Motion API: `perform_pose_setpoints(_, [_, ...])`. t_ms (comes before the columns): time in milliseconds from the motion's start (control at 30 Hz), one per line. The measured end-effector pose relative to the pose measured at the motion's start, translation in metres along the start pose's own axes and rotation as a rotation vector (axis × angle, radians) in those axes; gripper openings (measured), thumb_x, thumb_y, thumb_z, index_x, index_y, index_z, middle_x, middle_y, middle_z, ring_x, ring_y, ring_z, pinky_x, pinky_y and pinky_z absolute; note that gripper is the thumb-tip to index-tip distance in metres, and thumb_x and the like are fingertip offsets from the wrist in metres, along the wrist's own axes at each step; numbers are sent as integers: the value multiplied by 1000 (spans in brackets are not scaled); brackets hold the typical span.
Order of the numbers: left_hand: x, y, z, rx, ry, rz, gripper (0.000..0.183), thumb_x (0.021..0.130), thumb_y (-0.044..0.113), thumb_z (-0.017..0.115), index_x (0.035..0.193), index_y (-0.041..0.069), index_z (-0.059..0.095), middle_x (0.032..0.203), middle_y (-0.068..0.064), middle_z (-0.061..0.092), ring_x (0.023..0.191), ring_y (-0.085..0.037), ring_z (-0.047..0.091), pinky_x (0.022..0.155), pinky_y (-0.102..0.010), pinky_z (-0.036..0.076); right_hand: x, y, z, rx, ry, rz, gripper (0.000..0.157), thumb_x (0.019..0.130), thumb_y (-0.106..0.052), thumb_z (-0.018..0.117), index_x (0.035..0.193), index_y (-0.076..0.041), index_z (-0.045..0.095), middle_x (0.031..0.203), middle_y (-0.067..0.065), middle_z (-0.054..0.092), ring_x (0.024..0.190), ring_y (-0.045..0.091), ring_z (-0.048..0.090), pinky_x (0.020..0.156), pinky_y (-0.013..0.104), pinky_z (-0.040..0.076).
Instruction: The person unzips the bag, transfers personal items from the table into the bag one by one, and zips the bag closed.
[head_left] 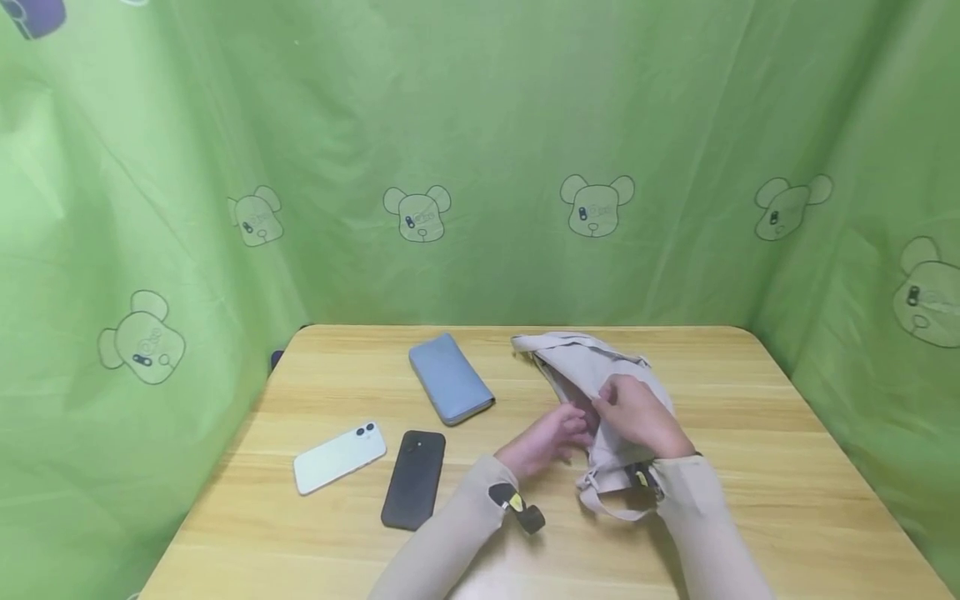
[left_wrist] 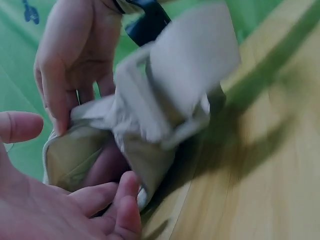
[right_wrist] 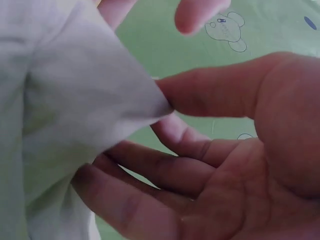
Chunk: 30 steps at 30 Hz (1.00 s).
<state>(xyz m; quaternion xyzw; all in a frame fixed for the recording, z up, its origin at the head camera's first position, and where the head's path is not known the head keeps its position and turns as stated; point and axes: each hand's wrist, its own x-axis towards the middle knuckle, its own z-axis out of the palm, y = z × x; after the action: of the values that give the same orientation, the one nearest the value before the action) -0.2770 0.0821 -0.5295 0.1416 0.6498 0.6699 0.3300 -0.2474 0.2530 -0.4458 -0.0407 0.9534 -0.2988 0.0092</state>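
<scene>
A pale beige fabric bag [head_left: 618, 367] with a strap [head_left: 618, 510] and buckle lies on the right half of the table, its mouth held apart. My right hand [head_left: 639, 412] pinches the edge of that mouth between thumb and fingertips; the right wrist view shows the fabric [right_wrist: 90, 95] pulled to a point there. The left hand [head_left: 547, 437] is at the opening with its fingers loosely extended, some of them just inside. From the left wrist, the bag's lining [left_wrist: 75, 155] shows past the left fingers [left_wrist: 95, 197]. Deeper contents of the bag are hidden.
A blue zip wallet [head_left: 452, 379] lies left of the bag. Nearer the left side are a white phone [head_left: 337, 460] and a black phone [head_left: 414, 479], both back side up. Green curtains [head_left: 495, 167] with bear prints enclose the wooden table [head_left: 765, 467].
</scene>
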Motion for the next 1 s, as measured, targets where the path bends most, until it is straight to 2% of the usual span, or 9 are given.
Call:
perform_pose_setpoints(100, [1, 2, -2, 201, 23, 57, 47, 106, 35, 39, 136, 6, 60, 143, -20, 63, 111, -35, 69, 79, -27, 49, 0, 0, -1, -21, 3, 15, 16, 92, -14, 65, 96, 1, 66, 86, 15, 70, 70, 21, 58, 58, 30, 46])
perform_pose_setpoints(200, [-1, 5, -3, 411, 45, 105, 41, 106, 32, 37, 125, 12, 68, 131, -13, 71, 94, -29, 71, 76, -28, 54, -1, 1, -2, -46, 7, 40, 17, 90, -16, 67, 97, -1, 67, 89, 16, 71, 71, 23, 59, 58, 31, 47])
perform_pose_setpoints(333, [-7, 6, -2, 577, 82, 85, 50, 104, 37, 36, 144, 16, 59, 114, -7, 74, 78, -19, 66, 67, -26, 52, -2, 2, -4, -81, 15, 67, 17, 89, -19, 68, 97, -4, 68, 93, 16, 71, 74, 24, 60, 58, 32, 46])
perform_pose_setpoints(467, [-10, 5, -1, 656, 89, 57, 58, 106, 44, 35, 160, 22, 39, 88, -4, 69, 62, -14, 56, 58, -28, 48, -1, 3, -3, -69, 23, 58, 14, 89, -18, 68, 94, -4, 68, 89, 14, 71, 72, 23, 58, 57, 31, 45])
perform_pose_setpoints(567, [-10, 4, 1, 738, 81, 54, 63, 106, 48, 34, 163, 23, 30, 76, -2, 62, 53, -13, 48, 62, -28, 49, -1, 2, -2, -29, 19, 32, 10, 89, -14, 67, 89, -4, 66, 82, 11, 68, 68, 21, 56, 56, 30, 45])
perform_pose_setpoints(667, [-10, 3, 2, 812, 89, 66, 66, 105, 52, 33, 164, 21, 28, 77, -4, 64, 55, -14, 52, 75, -28, 55, -1, 2, -1, 1, 7, 8, 8, 89, -11, 66, 87, -4, 64, 78, 9, 65, 65, 20, 54, 55, 31, 46])
perform_pose_setpoints(800, [-7, 1, 3, 853, 123, 80, 67, 105, 57, 33, 162, 23, 32, 85, -3, 69, 76, -13, 64, 92, -29, 57, 1, 2, 0, 6, 13, -6, 8, 90, -11, 66, 86, -5, 63, 77, 8, 64, 66, 19, 54, 56, 31, 45])
perform_pose_setpoints(900, [-7, 0, 5, 865, 126, 65, 68, 104, 59, 32, 162, 24, 32, 102, -2, 75, 98, -13, 70, 100, -29, 55, 1, 3, 0, 3, 22, -11, 8, 90, -12, 66, 87, -5, 64, 79, 9, 66, 68, 20, 55, 57, 30, 46])
perform_pose_setpoints(1000, [-9, 3, 6, 827, 109, 43, 68, 104, 56, 35, 164, 25, 28, 94, -2, 72, 83, -14, 69, 93, -30, 57, 0, 2, -1, -12, 26, -6, 9, 90, -13, 67, 89, -4, 66, 84, 11, 69, 70, 20, 58, 59, 30, 48])
